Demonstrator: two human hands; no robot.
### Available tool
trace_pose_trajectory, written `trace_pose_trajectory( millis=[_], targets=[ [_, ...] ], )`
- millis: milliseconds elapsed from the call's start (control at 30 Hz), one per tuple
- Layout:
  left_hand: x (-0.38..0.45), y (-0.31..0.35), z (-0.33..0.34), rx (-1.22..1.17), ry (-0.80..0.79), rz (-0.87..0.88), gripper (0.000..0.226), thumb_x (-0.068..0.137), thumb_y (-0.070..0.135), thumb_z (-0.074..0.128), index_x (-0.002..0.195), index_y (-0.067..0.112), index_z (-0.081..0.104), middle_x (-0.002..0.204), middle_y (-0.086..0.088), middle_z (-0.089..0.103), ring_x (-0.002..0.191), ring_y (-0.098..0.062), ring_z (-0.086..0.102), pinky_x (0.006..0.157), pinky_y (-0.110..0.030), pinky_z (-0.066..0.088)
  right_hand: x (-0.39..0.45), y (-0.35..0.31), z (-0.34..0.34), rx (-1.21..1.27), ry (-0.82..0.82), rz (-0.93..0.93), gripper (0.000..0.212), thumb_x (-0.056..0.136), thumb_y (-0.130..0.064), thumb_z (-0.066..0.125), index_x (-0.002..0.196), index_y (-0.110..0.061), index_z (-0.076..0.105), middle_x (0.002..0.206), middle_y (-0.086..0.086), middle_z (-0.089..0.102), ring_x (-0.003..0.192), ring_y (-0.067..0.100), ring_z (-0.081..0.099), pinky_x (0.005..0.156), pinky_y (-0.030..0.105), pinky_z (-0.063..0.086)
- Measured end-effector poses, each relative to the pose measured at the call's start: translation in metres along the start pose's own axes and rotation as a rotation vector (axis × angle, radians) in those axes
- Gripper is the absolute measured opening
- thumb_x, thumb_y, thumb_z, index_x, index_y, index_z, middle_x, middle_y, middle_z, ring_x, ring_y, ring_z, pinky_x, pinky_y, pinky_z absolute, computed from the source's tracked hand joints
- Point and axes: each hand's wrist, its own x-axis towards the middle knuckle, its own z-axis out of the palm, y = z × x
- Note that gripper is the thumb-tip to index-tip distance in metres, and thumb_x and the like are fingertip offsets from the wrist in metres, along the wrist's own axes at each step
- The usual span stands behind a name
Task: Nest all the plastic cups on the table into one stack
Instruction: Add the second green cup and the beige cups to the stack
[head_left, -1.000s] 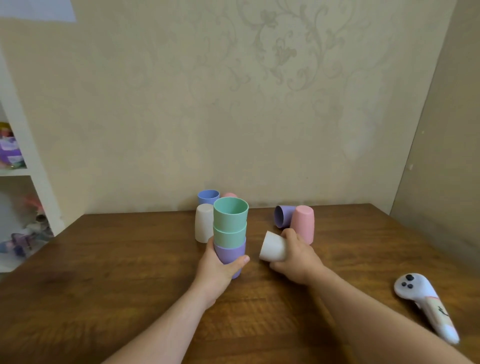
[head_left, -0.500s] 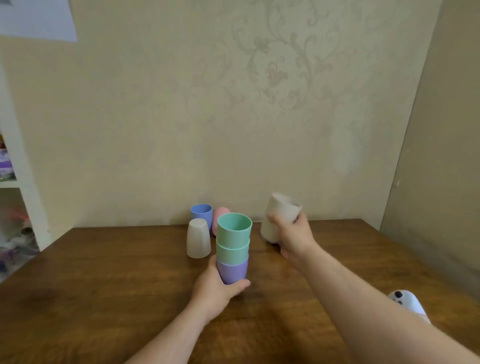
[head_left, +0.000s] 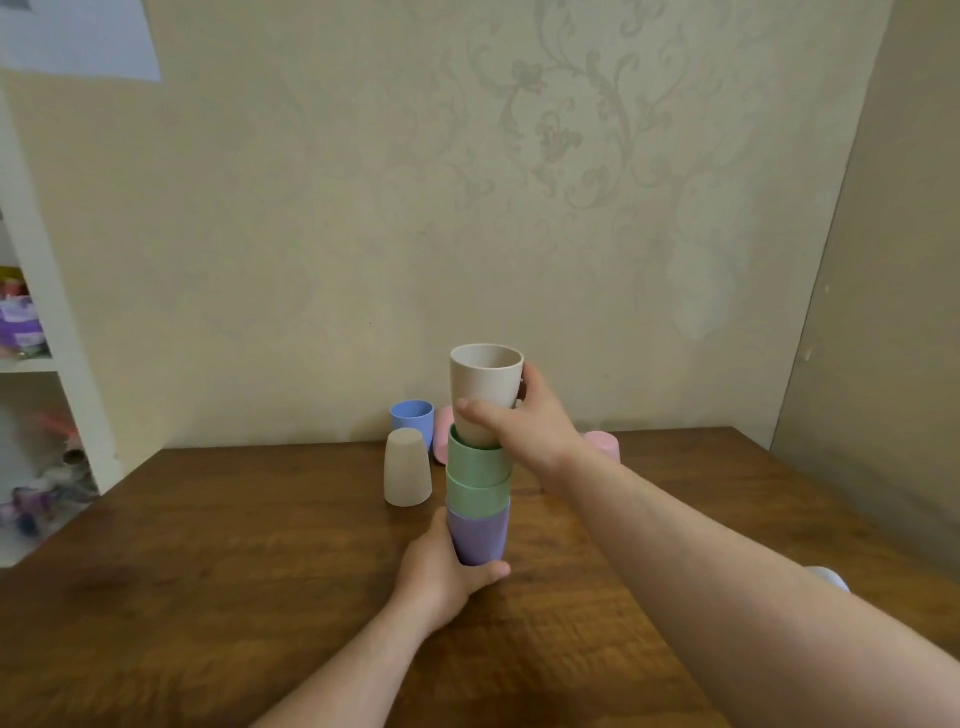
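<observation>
Head view: we are lowering the beige cup (head_left: 485, 387), gripped in our right hand (head_left: 530, 431), into the green cup (head_left: 475, 460) while our left hand (head_left: 441, 577) is clasping the purple cup (head_left: 478, 535) on the tabletop (head_left: 260, 545), so we should be keeping it upright and centred.

A white shelf unit (head_left: 78, 395) holding blurred colourful items stands left of the wallpapered wall (head_left: 467, 208).

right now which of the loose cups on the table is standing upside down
The beige cup left of the stack, mouth down. The blue cup behind it stands mouth up; the pink ones are mostly hidden.
</observation>
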Motion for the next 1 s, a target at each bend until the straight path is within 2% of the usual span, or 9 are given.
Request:
trace_pose_trajectory(
  millis=[200, 300, 400, 500, 600, 700, 800, 900, 1000],
  targets=[
    [0.002, 0.002, 0.002, 0.023, 0.011, 0.007, 0.100, 0.075, 0.057, 0.093, 0.156, 0.027, 0.043, 0.155, 0.006, 0.062, 0.138, -0.020, 0.061, 0.100, -0.029, 0.050, 0.001, 0.012, 0.005, -0.031, -0.059, 0.000, 0.063, 0.083, -0.022, 0.092, 0.137, -0.025, 0.060, 0.125, -0.007, 0.073, 0.109, 0.011, 0.074, 0.084, 0.030, 0.061],
    [0.003, 0.001, 0.003, 0.026, 0.014, 0.005, 0.099, 0.075, 0.057, 0.093, 0.155, 0.027, 0.043, 0.153, 0.005, 0.063, 0.137, -0.019, 0.062, 0.101, -0.029, 0.051, 0.003, 0.015, 0.004, -0.037, -0.062, 0.006, 0.060, 0.082, -0.022, 0.094, 0.133, -0.024, 0.063, 0.120, -0.007, 0.076, 0.106, 0.009, 0.075, 0.085, 0.032, 0.062],
    [0.004, 0.001, 0.003, 0.029, 0.008, 0.001, 0.099, 0.075, 0.057, 0.093, 0.155, 0.026, 0.043, 0.152, 0.005, 0.063, 0.137, -0.020, 0.062, 0.102, -0.031, 0.052, 0.000, 0.017, 0.002, -0.063, -0.072, 0.009, 0.056, 0.083, -0.021, 0.092, 0.132, -0.024, 0.064, 0.115, -0.011, 0.075, 0.101, 0.005, 0.074, 0.081, 0.026, 0.062],
    [0.004, 0.001, 0.003, 0.021, 0.011, 0.003, 0.096, 0.075, 0.056, 0.094, 0.152, 0.028, 0.045, 0.148, 0.005, 0.066, 0.134, -0.021, 0.064, 0.100, -0.033, 0.054, -0.004, 0.029, 0.005, -0.099, -0.078, 0.040, 0.056, 0.082, -0.032, 0.090, 0.130, -0.029, 0.060, 0.119, -0.010, 0.073, 0.108, 0.010, 0.073, 0.093, 0.037, 0.063],
    [0.005, 0.001, 0.004, 0.034, 0.011, -0.006, 0.092, 0.074, 0.057, 0.093, 0.148, 0.029, 0.046, 0.143, 0.006, 0.067, 0.129, -0.021, 0.065, 0.093, -0.030, 0.051, -0.009, 0.043, 0.010, -0.088, -0.054, 0.057, 0.069, 0.075, -0.048, 0.091, 0.133, -0.036, 0.054, 0.123, -0.013, 0.072, 0.113, 0.009, 0.072, 0.100, 0.043, 0.062],
    [0.005, 0.000, 0.005, 0.029, 0.007, -0.007, 0.085, 0.075, 0.055, 0.094, 0.143, 0.034, 0.047, 0.133, 0.012, 0.067, 0.116, -0.013, 0.066, 0.093, -0.029, 0.053, -0.017, 0.060, 0.011, -0.091, -0.095, 0.019, 0.093, 0.069, -0.042, 0.097, 0.145, -0.041, 0.043, 0.129, -0.015, 0.070, 0.119, 0.008, 0.070, 0.101, 0.041, 0.062],
    [0.004, -0.002, 0.005, -0.020, 0.022, 0.021, 0.093, 0.066, 0.056, 0.097, 0.145, 0.036, 0.051, 0.135, 0.014, 0.069, 0.119, -0.013, 0.068, 0.101, -0.037, 0.059, -0.027, 0.089, 0.013, -0.164, -0.129, 0.012, 0.105, 0.063, -0.028, 0.097, 0.148, -0.045, 0.038, 0.128, -0.017, 0.070, 0.119, 0.007, 0.070, 0.099, 0.038, 0.061],
    [0.004, -0.004, 0.006, 0.119, 0.029, 0.059, 0.103, 0.060, 0.060, 0.095, 0.149, 0.031, 0.052, 0.137, 0.012, 0.068, 0.127, -0.016, 0.065, 0.108, -0.042, 0.057, -0.037, 0.116, 0.011, -0.276, -0.092, 0.089, 0.095, 0.060, -0.036, 0.096, 0.141, -0.045, 0.046, 0.121, -0.018, 0.073, 0.113, 0.006, 0.072, 0.098, 0.035, 0.060],
    [0.004, -0.002, 0.007, 0.404, -0.062, 0.122, 0.085, 0.082, 0.062, 0.081, 0.152, 0.026, 0.050, 0.147, 0.006, 0.060, 0.137, -0.021, 0.054, 0.114, -0.039, 0.049, -0.033, 0.127, 0.000, -0.299, 0.015, 0.139, 0.073, 0.067, -0.033, 0.094, 0.127, -0.038, 0.053, 0.112, -0.018, 0.071, 0.104, 0.004, 0.070, 0.084, 0.024, 0.056]
  ],
)
